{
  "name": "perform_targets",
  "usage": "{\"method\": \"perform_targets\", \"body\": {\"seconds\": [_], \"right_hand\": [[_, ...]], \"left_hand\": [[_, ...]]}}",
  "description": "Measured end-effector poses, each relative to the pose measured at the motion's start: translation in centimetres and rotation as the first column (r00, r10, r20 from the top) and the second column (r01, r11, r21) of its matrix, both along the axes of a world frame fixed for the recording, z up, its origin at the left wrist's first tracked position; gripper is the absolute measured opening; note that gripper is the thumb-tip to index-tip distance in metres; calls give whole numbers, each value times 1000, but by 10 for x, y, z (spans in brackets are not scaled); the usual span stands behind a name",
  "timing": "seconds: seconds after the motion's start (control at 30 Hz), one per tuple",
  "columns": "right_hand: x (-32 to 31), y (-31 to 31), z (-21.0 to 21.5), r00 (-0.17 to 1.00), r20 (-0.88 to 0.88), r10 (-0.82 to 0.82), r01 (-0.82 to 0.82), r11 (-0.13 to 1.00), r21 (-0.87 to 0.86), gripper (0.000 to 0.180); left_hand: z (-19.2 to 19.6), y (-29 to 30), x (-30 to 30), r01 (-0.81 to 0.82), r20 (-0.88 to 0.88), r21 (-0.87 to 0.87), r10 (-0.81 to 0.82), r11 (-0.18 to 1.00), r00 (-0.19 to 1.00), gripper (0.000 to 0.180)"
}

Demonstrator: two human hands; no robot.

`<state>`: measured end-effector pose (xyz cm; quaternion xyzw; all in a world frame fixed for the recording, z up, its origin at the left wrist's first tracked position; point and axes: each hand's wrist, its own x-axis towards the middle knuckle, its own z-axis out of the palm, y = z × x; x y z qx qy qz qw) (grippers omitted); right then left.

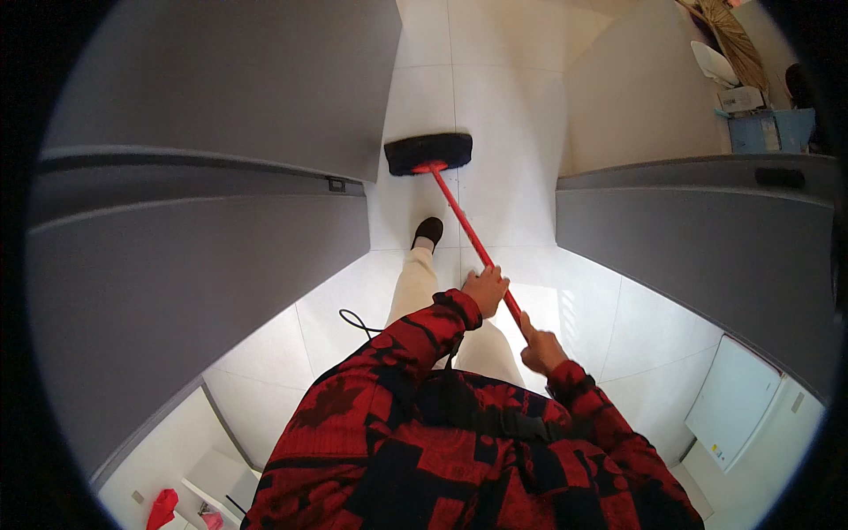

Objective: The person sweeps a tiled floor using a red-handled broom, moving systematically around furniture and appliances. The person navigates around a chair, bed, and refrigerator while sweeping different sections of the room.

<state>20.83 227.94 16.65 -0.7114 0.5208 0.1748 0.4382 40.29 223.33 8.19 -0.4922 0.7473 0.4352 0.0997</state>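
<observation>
A broom with a red handle (pixel 464 221) and a wide black head (pixel 430 153) reaches away from me, its head down on the white floor tiles. My left hand (pixel 486 291) is wrapped round the middle part of the handle. Lower down, close to my body, my right hand (pixel 541 348) grips the handle's near end, which is hidden by the fingers. The handle slants from the lower right up to the head at the upper left.
Grey panels stand on the left (pixel 194 265) and on the right (pixel 689 225), with a tiled passage (pixel 508 115) between them. Boxes and a blue container (pixel 755 132) sit at the upper right. A white box (pixel 733 397) is at the lower right. A dark shoe (pixel 428 232) is near the handle.
</observation>
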Motion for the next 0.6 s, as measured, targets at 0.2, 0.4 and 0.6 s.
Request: {"method": "perform_targets", "body": {"seconds": [0.2,0.4,0.6], "right_hand": [[-36,101,48,998,-1,-63,62,980,189,81],[-71,152,100,976,1,-217,207,933,293,77],[-36,167,123,849,159,-504,504,863,43,60]], "left_hand": [[2,74,-24,362,-64,85,-357,928,932,51],[23,69,-54,573,-181,160,-547,803,817,37],[17,84,-40,498,-155,-110,-510,860,846,20]]}}
